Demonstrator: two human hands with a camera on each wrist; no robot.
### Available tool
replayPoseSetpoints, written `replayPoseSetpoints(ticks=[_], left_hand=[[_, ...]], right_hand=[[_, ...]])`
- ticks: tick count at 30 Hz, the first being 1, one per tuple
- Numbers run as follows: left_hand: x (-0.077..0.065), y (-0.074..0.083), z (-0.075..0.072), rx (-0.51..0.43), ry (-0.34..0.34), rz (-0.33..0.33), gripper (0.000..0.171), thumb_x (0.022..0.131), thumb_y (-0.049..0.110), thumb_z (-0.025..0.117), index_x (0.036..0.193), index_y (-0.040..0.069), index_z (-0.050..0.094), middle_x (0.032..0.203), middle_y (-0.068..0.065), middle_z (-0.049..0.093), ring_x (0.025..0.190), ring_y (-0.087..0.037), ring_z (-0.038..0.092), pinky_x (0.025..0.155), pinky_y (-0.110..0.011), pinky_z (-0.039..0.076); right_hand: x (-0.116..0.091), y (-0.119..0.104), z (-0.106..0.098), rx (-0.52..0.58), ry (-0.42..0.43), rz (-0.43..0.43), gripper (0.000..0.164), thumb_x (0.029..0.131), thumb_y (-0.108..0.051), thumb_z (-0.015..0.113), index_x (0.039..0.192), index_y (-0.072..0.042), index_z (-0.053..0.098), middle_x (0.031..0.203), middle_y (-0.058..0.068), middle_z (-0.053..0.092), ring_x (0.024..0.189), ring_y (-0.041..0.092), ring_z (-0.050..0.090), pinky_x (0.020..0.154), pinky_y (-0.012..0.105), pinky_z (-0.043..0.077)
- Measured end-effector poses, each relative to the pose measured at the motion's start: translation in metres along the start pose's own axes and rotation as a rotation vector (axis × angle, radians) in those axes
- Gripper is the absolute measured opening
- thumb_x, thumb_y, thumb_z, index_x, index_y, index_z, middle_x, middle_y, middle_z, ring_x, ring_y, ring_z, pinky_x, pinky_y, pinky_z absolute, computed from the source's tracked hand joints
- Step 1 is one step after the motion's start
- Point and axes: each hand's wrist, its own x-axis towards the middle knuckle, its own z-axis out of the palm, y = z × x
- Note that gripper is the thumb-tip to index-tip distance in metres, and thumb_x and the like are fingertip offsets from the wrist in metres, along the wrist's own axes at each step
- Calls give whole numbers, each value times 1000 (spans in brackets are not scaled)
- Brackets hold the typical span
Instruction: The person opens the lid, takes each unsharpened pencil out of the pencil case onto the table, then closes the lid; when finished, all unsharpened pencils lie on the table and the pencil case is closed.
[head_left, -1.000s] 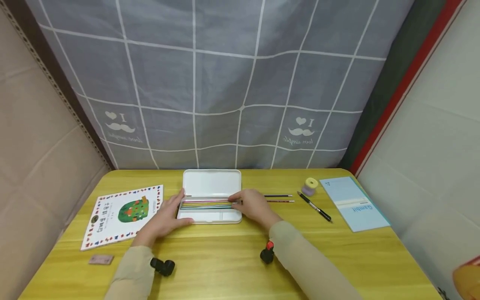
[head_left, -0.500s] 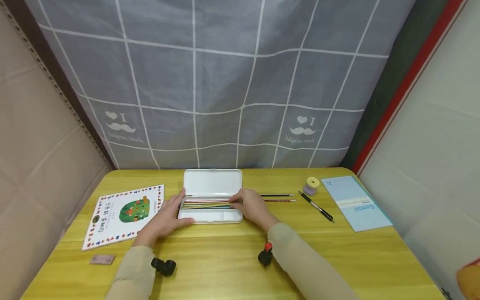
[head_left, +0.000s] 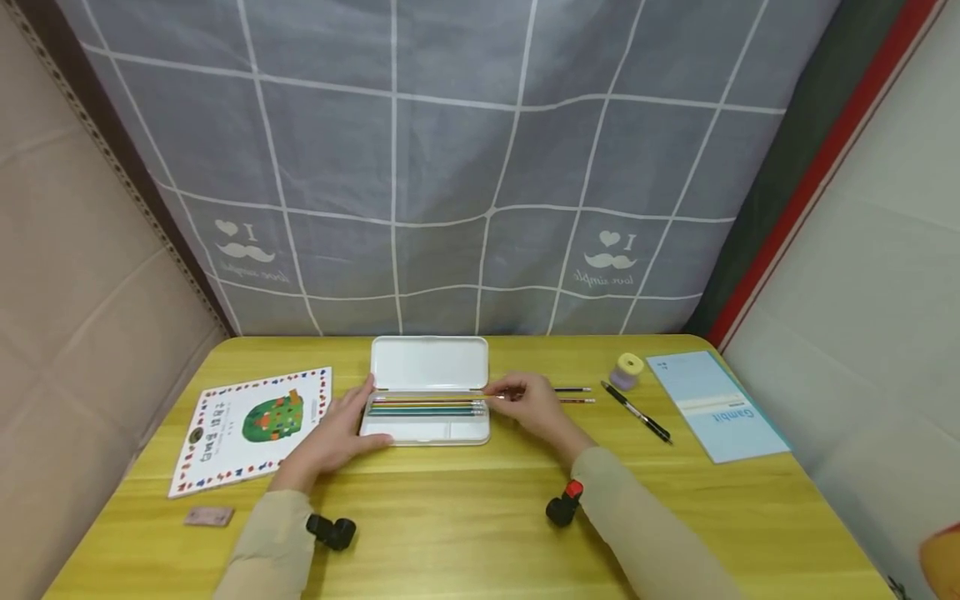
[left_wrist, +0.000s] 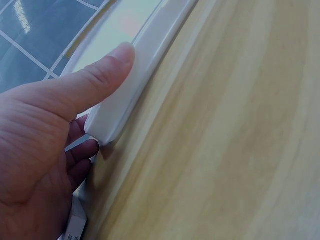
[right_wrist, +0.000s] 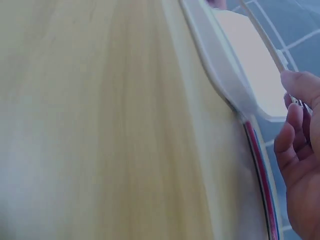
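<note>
A white pencil case (head_left: 412, 432) lies with its lid raised, holding several pencils (head_left: 423, 410) side by side. My left hand (head_left: 336, 429) grips its left end; in the left wrist view the thumb lies over the rim and the other fingers are at the outer side. A slim yellow pencil (head_left: 450, 396) runs above the case's back part. My right hand (head_left: 532, 408) pinches its right end between thumb and fingers, just past the case's right end. In the right wrist view this pencil (right_wrist: 265, 37) slants up from the fingertips.
Two pencils (head_left: 576, 401) lie right of the case, partly behind the right hand. Further right are a black pen (head_left: 636, 412), a yellow-lidded small jar (head_left: 626, 372) and a light-blue notebook (head_left: 716, 407). A picture book (head_left: 255, 429) and a pinkish eraser-like block (head_left: 208, 517) lie left.
My right hand was over the case's right end among the pencils. It has moved right and slightly back, now with the yellow pencil raised. The left hand stays on the case.
</note>
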Motion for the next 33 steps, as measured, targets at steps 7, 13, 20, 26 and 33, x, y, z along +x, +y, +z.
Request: replayPoseSetpoints(ticks=[7, 13, 20, 26, 33], left_hand=[[0, 3, 0, 0, 1, 2, 115, 90, 56, 77, 169, 10, 7, 170, -26, 19, 152, -54, 16, 116, -76, 22], [-1, 3, -3, 9, 8, 7, 113, 91, 54, 77, 169, 10, 8, 170, -25, 19, 152, -54, 16, 115, -76, 22], [-1, 2, -2, 6, 1, 5, 114, 91, 54, 77, 169, 9, 7, 169, -27, 19, 152, -55, 16, 115, -76, 22], [-1, 4, -4, 10, 3, 6, 113, 92, 53, 77, 169, 9, 7, 170, -26, 19, 152, -55, 15, 116, -76, 21], [-1, 4, -3, -3, -2, 4, 114, 91, 52, 78, 169, 8, 7, 169, -28, 18, 152, -55, 15, 116, -76, 21]], right_hand=[[-21, 8, -43, 48, 43, 105, 14, 94, -12, 79, 106, -5, 82, 104, 7, 78, 89, 15, 68, 76, 26, 56], [-37, 13, -86, -20, 77, 124, 20, 98, -10, 74, 112, 4, 78, 110, 15, 76, 95, 13, 68, 79, 24, 56], [-55, 30, -115, -137, 135, 101, 16, 97, -10, 76, 107, 1, 80, 107, 16, 74, 86, 12, 61, 72, 22, 52], [-61, 41, -125, -246, 148, 93, 11, 94, -11, 79, 103, -6, 83, 107, 10, 77, 91, 12, 64, 78, 22, 52], [-63, 44, -123, -294, 135, 105, 10, 92, -14, 82, 101, -11, 84, 103, 7, 78, 88, 12, 66, 76, 24, 53]])
